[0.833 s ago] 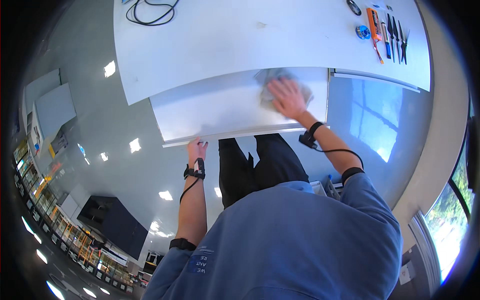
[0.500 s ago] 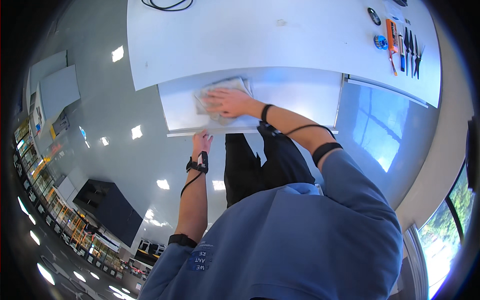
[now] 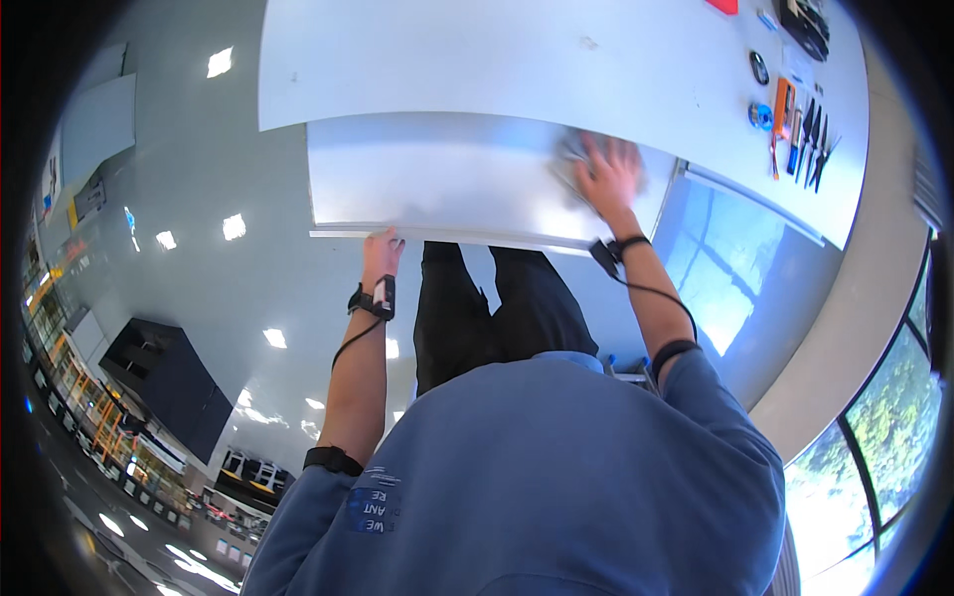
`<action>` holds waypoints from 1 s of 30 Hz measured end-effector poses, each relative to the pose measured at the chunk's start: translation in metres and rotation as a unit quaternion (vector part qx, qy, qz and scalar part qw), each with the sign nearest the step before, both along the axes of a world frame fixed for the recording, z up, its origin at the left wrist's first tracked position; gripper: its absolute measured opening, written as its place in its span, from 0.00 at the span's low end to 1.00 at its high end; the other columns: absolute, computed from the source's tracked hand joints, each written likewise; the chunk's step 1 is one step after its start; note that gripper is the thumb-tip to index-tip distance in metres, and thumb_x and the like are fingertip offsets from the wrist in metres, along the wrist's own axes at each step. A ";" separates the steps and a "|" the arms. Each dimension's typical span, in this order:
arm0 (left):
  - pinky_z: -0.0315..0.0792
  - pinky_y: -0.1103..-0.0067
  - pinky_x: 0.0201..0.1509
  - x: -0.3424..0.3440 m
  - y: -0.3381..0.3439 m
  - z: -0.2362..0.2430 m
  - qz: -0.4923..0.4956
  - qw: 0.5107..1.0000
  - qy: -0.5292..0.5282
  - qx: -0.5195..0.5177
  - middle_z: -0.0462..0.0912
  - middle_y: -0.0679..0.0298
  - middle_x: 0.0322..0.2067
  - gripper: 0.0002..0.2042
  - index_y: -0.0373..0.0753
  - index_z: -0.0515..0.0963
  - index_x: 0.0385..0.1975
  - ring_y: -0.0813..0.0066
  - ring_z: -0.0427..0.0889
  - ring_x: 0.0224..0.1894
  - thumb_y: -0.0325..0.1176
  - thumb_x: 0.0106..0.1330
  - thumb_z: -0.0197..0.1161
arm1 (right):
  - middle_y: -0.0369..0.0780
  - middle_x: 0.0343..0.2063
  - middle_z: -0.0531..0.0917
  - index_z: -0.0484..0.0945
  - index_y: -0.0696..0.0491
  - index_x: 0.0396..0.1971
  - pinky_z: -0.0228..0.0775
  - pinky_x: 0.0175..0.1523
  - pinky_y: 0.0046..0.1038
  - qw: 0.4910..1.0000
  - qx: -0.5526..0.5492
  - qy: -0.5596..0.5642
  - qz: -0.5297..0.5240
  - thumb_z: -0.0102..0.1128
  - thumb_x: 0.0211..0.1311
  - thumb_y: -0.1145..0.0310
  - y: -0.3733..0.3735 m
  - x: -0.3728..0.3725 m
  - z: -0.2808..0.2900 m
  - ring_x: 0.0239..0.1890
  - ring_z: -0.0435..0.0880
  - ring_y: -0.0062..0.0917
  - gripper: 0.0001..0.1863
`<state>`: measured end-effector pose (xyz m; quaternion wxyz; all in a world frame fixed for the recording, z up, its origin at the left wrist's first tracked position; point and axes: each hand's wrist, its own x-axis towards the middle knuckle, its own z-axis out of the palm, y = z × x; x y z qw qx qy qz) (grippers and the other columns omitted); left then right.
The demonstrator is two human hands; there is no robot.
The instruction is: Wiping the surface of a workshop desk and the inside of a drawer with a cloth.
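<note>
A shallow white drawer (image 3: 437,179) is pulled out from under the white table in front of me. Over its right end, my right hand (image 3: 613,177) presses a grey cloth (image 3: 566,171) against the bottom; both are smeared by motion. Parts of the cloth are hidden under the palm and fingers. At the drawer's front edge, left of its middle, my left hand (image 3: 382,250) has its fingers closed on the front lip.
On the white tabletop (image 3: 447,60), at the right, lie an orange battery pack (image 3: 783,104), several black propellers (image 3: 817,144), a blue round part (image 3: 760,116) and a black case (image 3: 803,30). Left on the floor stands a dark cabinet (image 3: 169,382).
My right hand has swept the cloth from the drawer's left part to its right end. My left hand stays at the front edge. The view has shifted, showing more of the table's right side.
</note>
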<state>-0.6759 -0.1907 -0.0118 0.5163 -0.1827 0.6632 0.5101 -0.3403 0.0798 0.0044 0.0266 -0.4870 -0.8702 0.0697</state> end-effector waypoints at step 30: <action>0.55 0.53 0.64 0.038 0.001 0.018 0.196 0.952 -0.133 0.195 0.74 0.69 0.44 0.15 0.45 0.69 0.42 0.71 0.71 0.50 0.25 0.55 0.59 | 0.32 0.67 0.56 0.62 0.30 0.63 0.45 0.68 0.46 0.905 -0.124 0.075 0.401 0.50 0.61 0.51 -0.096 -0.182 0.012 0.68 0.54 0.35 0.27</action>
